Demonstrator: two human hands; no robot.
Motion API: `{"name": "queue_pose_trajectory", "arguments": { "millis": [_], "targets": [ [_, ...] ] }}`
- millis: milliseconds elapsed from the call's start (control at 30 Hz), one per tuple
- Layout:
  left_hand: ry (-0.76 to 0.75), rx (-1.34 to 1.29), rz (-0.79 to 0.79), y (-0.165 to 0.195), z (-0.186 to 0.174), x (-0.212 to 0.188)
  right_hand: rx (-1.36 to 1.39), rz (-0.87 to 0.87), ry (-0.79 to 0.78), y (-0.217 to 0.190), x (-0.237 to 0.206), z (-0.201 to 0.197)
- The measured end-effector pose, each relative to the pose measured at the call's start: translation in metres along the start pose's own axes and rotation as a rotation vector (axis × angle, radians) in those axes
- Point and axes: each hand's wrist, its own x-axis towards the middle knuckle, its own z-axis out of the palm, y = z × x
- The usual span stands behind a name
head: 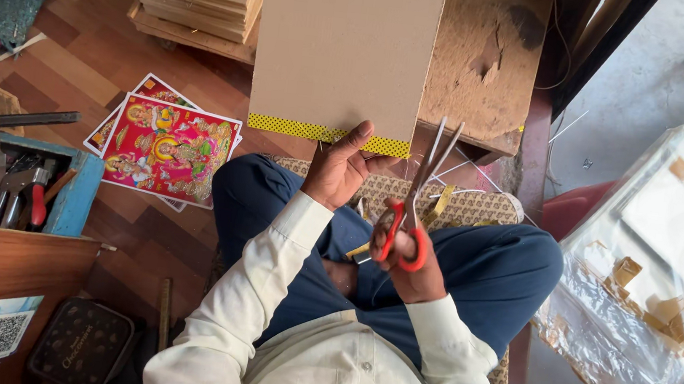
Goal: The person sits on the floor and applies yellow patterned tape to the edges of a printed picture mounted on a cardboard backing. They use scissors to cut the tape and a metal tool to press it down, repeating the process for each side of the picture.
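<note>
The brown board [345,44] lies flat in front of the seated person, its near edge bound with a strip of yellow dotted tape [323,133]. The left hand [343,167] pins that taped edge: the thumb presses on top of the strip and the other fingers curl under the board's rim, closed on it. Just right of those fingers the right hand [411,263] grips the red-handled scissors [415,204], thumb and fingers through the loops, blades parted and pointing up toward the tape's right end at the board's corner.

The step in hand looks like trimming the tape where it ends at that corner. Judging from the open blades, the next move calls for bringing them squarely across the strip close to the board's edge, with the left thumb kept clear of the cut.

Beyond the fingertips the board rests partly on a worn wooden block [483,63]. Left of the left hand, printed colour pictures [169,148] lie on the floor, and further left sits a blue tool tray [80,190]. Right of the scissors hand a plastic-wrapped bundle [656,267] crowds that side; the open room is mostly straight ahead along the tape.
</note>
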Motion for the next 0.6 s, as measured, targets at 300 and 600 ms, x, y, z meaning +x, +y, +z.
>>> {"name": "queue_pose_trajectory", "arguments": {
  "millis": [300, 600],
  "targets": [
    [-0.014, 0.005, 0.045, -0.010, -0.001, 0.008, -0.436, -0.080, 0.059, -0.027, 0.002, 0.038],
    [0.021, 0.014, 0.037, -0.007, -0.002, 0.003, -0.366, -0.114, 0.056, -0.025, 0.010, 0.030]
  ]
}}
